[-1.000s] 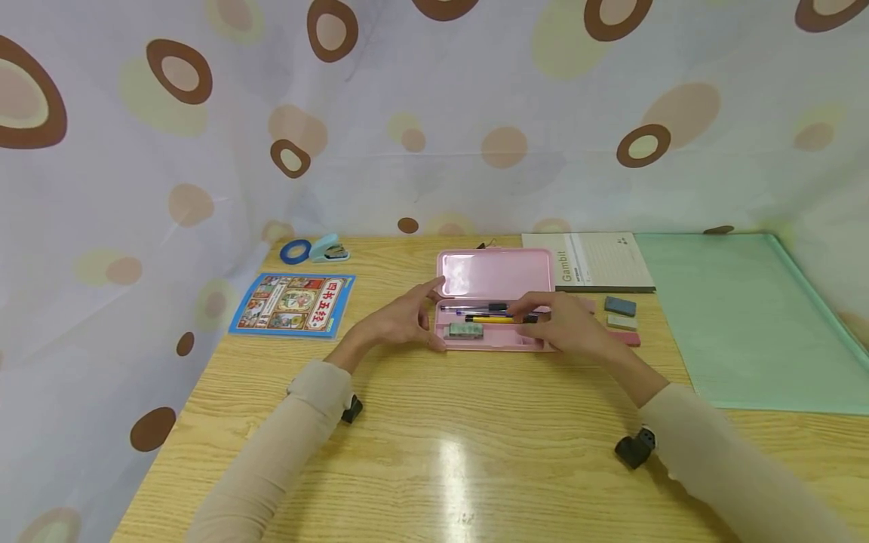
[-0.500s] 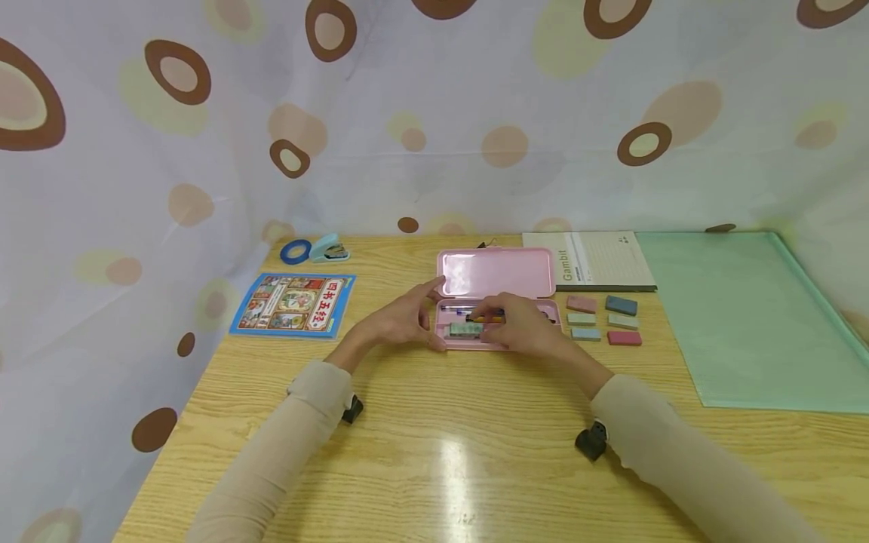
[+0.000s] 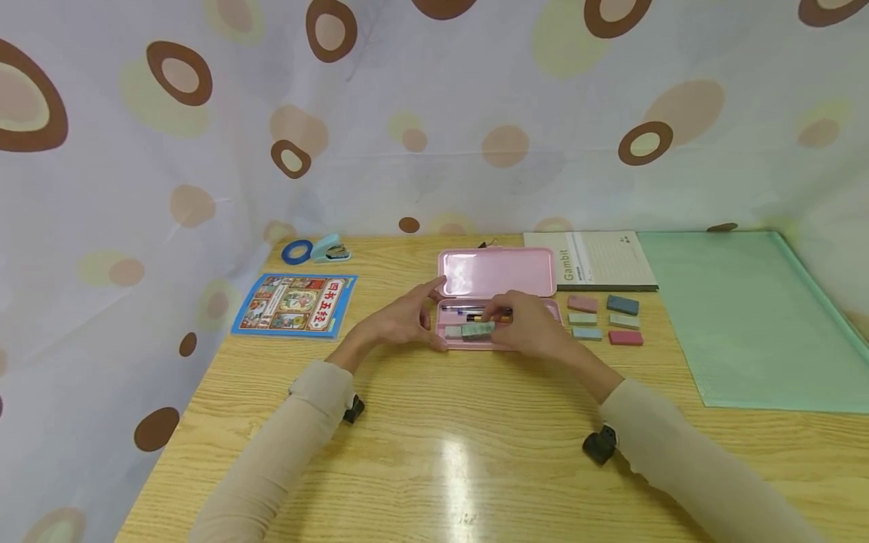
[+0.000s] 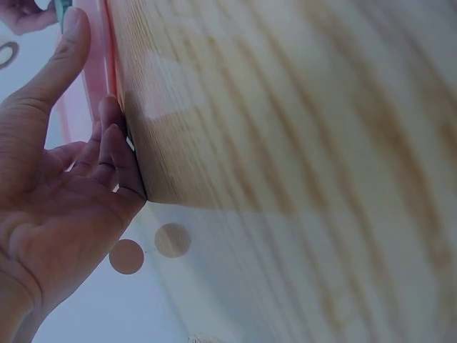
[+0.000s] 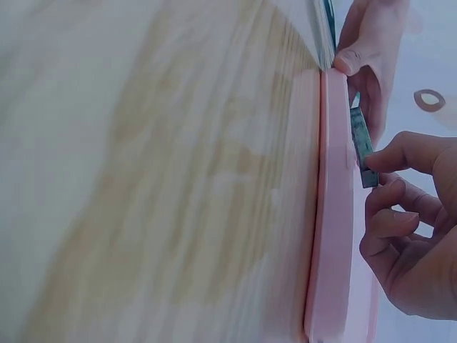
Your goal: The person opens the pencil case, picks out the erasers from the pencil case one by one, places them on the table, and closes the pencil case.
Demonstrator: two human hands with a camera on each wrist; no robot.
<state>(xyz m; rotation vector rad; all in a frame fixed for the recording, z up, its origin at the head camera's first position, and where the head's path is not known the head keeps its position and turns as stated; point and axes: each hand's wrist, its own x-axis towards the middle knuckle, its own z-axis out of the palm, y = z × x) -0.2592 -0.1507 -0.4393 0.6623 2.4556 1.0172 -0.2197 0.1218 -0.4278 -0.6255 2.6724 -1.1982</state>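
Note:
A pink pencil case (image 3: 497,271) lies with its lid laid back. My left hand (image 3: 405,315) holds its left end, thumb at the front corner and fingers at the rear; in the left wrist view the thumb (image 4: 61,68) reaches along the pink edge. Between thumb and finger, my right hand (image 3: 528,323) pinches a marbled green eraser (image 3: 477,330), tilted over the front compartment in the right wrist view. A paler block (image 3: 452,332) lies left of it in the case. Pens (image 3: 462,309) lie in the rear part; a yellow-and-black one is partly hidden by the right hand.
Several erasers (image 3: 584,319) stand in two columns right of the case. Behind them are a notebook (image 3: 604,260) and a green mat (image 3: 760,324). At left lie a blue booklet (image 3: 295,305), a blue tape roll (image 3: 296,252) and a stapler (image 3: 331,249).
My right hand moved left from the case's right end to the green eraser and took hold of it. The eraser has shifted slightly right, uncovering the paler block. The left hand stays put.

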